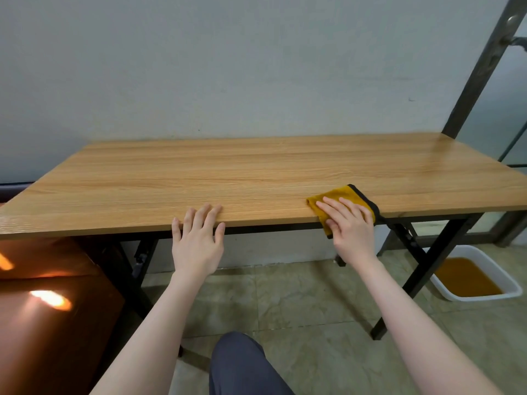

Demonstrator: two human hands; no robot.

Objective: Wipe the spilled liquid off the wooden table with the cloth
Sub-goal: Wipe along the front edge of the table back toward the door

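A folded yellow cloth (pixel 340 195) with a dark edge lies at the front edge of the wooden table (pixel 228 172), right of centre, part of it hanging over the edge. My right hand (pixel 349 223) lies flat on it, fingers spread, pressing it down. My left hand (pixel 198 238) rests on the table's front edge near the middle, fingers apart and holding nothing. I cannot make out any liquid on the tabletop; a sheen shows at its far right.
A white tub (pixel 479 275) of brown liquid stands on the tiled floor under the table's right end. A dark brown cabinet (pixel 42 309) is at the left. Black table legs (pixel 422 275) and a metal frame (pixel 482 67) stand at the right. A wall is behind.
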